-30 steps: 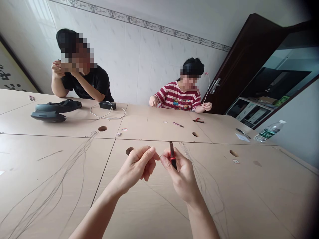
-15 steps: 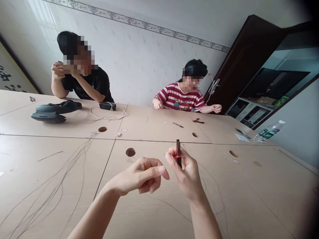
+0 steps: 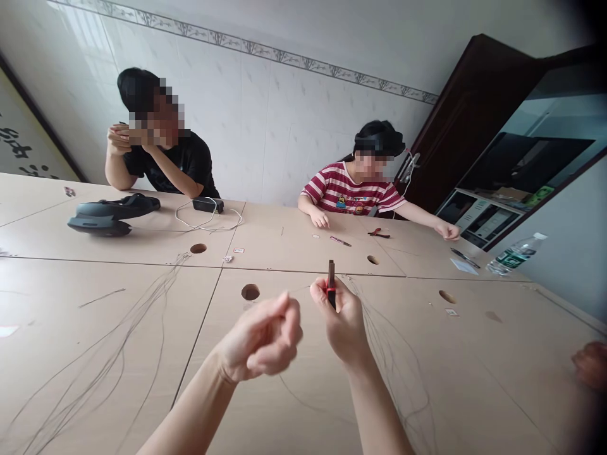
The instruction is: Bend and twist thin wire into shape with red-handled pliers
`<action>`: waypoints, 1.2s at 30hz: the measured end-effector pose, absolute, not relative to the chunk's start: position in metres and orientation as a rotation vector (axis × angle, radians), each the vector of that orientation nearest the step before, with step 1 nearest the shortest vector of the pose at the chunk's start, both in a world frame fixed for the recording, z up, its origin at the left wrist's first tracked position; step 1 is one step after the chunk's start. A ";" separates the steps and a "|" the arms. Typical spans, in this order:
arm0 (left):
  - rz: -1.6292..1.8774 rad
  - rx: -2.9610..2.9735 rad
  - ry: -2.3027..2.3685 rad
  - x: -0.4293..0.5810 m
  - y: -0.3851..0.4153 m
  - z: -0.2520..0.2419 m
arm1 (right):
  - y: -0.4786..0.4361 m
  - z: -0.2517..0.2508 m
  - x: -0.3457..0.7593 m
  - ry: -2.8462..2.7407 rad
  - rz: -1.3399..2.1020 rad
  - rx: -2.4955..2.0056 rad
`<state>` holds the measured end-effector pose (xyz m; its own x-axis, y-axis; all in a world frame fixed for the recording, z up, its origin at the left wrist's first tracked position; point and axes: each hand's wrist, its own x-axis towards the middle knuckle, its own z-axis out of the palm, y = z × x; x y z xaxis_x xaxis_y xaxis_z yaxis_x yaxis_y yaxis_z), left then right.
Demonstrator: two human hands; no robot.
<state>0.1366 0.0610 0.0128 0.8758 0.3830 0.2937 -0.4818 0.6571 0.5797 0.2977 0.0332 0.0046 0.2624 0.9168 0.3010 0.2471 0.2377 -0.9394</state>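
Note:
My right hand [image 3: 342, 319] is raised over the beige table [image 3: 118, 379] and is closed around small pliers [image 3: 331, 284] with red grips and a dark nose pointing up. My left hand [image 3: 263, 338] hovers just left of it, fingers curled and pinched together; a very thin wire seems to run from it, too fine to be sure. Thin grey wires [image 3: 393, 354] trail across the table below and right of my right hand.
More thin wires [image 3: 95, 373] lie spread at the left. Two people sit across the table, one in black [image 3: 175, 161], one in a striped shirt [image 3: 351, 186] reaching right. A headset [image 3: 107, 215], a charger with cable [image 3: 206, 205], pliers [image 3: 378, 234] and a water bottle [image 3: 515, 256] rest on the table.
My hands have drawn apart: the left moved down and its fingers curled tighter, the right stayed up with the pliers. The person in stripes stretched an arm out to the right.

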 end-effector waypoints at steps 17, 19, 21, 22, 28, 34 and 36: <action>1.533 0.223 0.062 0.077 0.095 0.046 | 0.069 -0.011 0.258 -1.273 0.832 -1.151; 1.660 0.238 0.211 0.080 0.101 0.045 | 0.068 -0.012 0.256 -1.294 0.834 -1.158; 1.729 0.320 0.322 0.084 0.108 0.038 | 0.066 -0.013 0.255 -1.314 0.823 -1.163; 1.751 0.367 0.366 0.086 0.111 0.034 | 0.065 -0.013 0.255 -1.325 0.815 -1.164; 1.838 0.534 0.480 0.091 0.125 0.007 | 0.055 -0.012 0.258 -1.381 0.808 -1.165; 1.864 0.590 0.599 0.096 0.124 0.003 | 0.047 -0.007 0.264 -1.386 0.781 -1.156; 1.800 0.657 0.654 0.103 0.121 0.001 | 0.043 -0.004 0.265 -1.389 0.787 -1.142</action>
<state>0.1026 0.1214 0.0013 -0.2869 0.9498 0.1245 -0.6480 -0.2881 0.7050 0.2653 0.0433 -0.0037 0.0863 0.9395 0.3316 0.1987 0.3099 -0.9298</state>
